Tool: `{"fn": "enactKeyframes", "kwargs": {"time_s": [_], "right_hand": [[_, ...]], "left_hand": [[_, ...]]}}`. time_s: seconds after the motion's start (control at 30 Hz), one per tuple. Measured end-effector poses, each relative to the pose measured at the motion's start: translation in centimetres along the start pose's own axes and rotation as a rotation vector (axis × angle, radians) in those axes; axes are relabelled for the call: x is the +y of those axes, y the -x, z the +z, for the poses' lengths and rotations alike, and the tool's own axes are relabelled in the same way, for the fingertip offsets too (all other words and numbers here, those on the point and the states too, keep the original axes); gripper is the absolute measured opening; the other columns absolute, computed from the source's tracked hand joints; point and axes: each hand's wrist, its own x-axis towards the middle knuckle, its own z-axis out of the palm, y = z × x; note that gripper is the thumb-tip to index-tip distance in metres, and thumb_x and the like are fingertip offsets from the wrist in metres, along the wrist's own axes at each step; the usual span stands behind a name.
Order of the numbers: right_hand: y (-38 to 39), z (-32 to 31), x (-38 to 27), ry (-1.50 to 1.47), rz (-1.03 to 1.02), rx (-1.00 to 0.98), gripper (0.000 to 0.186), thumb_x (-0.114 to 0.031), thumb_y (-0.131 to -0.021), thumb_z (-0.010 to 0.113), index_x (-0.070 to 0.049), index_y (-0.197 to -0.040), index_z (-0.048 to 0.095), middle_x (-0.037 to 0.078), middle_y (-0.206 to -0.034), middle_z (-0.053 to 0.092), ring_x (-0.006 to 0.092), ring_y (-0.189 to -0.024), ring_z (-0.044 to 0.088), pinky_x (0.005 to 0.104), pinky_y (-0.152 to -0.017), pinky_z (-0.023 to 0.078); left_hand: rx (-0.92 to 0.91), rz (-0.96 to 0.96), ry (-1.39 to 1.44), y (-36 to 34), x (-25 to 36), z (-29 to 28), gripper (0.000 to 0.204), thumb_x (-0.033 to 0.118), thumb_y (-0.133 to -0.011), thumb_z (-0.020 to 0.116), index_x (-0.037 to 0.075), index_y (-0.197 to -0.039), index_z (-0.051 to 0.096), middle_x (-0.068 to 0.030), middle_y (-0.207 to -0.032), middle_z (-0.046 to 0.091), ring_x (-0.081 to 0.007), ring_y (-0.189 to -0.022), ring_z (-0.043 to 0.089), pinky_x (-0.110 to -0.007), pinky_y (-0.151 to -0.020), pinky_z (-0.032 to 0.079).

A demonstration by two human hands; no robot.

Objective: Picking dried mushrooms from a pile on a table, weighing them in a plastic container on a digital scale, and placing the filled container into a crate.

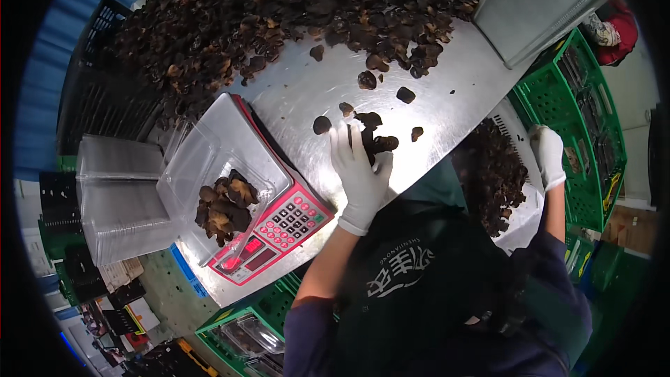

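My left hand (359,174), in a white glove, lies on the metal table (293,84) with its fingers stretched out and thumb apart. Under and around its fingertips are a few loose dark brown wood ear mushrooms (370,120). To the right, my right hand (549,158), also gloved in white, is closed on the rim of a white slotted basket (522,220). More of the dark mushrooms (492,174) fill that basket. On the left, a clear plastic tray (192,181) holding a clump of mushrooms (227,206) rests on a red and white digital scale (286,223).
A large heap of mushrooms (293,7) covers the table's far side. Stacked clear trays (122,195) stand left of the scale, and another stack (541,3) is at the far right. Green crates (593,202) flank the right side, with one (223,324) below the table.
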Motion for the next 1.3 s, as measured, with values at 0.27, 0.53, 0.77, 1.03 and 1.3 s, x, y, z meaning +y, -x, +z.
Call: {"fn": "enactKeyframes", "kwargs": {"time_s": [0.27, 0.53, 0.77, 1.03, 1.3], "right_hand": [[-1.8, -2.4, -17.8, -0.542, -0.323, 0.233, 0.020, -0.023, -0.086, 0.070, -0.008, -0.100, 0.073, 0.013, -0.095, 0.072, 0.0327, -0.082, 0.070, 0.0399, -0.077, 0.056], [-8.5, 0.5, -30.7, -0.689, -0.603, 0.332, 0.016, -0.011, -0.082, 0.063, -0.008, -0.095, 0.072, 0.015, -0.088, 0.063, 0.0329, -0.081, 0.067, 0.0428, -0.073, 0.053], [-12.6, 2.4, -32.0, -0.343, -0.724, 0.223, 0.009, -0.014, -0.078, 0.067, -0.006, -0.081, 0.065, 0.015, -0.084, 0.066, 0.0317, -0.080, 0.067, 0.0433, -0.072, 0.052], [-4.1, -1.2, -14.8, -0.475, -0.295, 0.291, 0.012, -0.010, -0.083, 0.065, -0.010, -0.092, 0.073, 0.014, -0.088, 0.068, 0.0356, -0.081, 0.066, 0.0444, -0.073, 0.053], [1.2, 2.9, -0.7, -0.322, 0.193, 0.072, 0.018, -0.004, -0.083, 0.064, -0.009, -0.097, 0.073, 0.015, -0.093, 0.071, 0.0360, -0.086, 0.069, 0.0410, -0.076, 0.055]], "left_hand": [[-0.089, 0.048, -0.222, -11.5, -2.0, 4.6, 0.046, 0.013, -0.081, 0.068, 0.003, -0.125, 0.061, -0.0237, -0.129, 0.056, -0.0398, -0.123, 0.052, -0.048, -0.102, 0.043], [-0.118, -0.055, -0.250, -10.7, -2.6, 0.6, 0.020, 0.010, -0.078, 0.071, 0.007, -0.098, 0.071, -0.0131, -0.103, 0.065, -0.0335, -0.104, 0.061, -0.043, -0.090, 0.049], [-0.077, -0.070, -0.175, -8.0, -1.8, -2.6, 0.033, 0.008, -0.080, 0.070, 0.006, -0.114, 0.072, -0.0187, -0.126, 0.064, -0.0379, -0.120, 0.057, -0.043, -0.105, 0.044], [-0.387, 0.200, -0.314, -9.1, -2.2, -0.8, 0.023, 0.013, -0.076, 0.075, 0.010, -0.099, 0.074, -0.0122, -0.112, 0.068, -0.0334, -0.115, 0.058, -0.047, -0.099, 0.044], [-0.289, -0.323, 0.388, -10.7, -2.7, -0.4, 0.005, 0.007, -0.086, 0.069, 0.006, -0.090, 0.068, -0.0021, -0.077, 0.066, -0.0163, -0.071, 0.060, -0.030, -0.066, 0.048]]}}
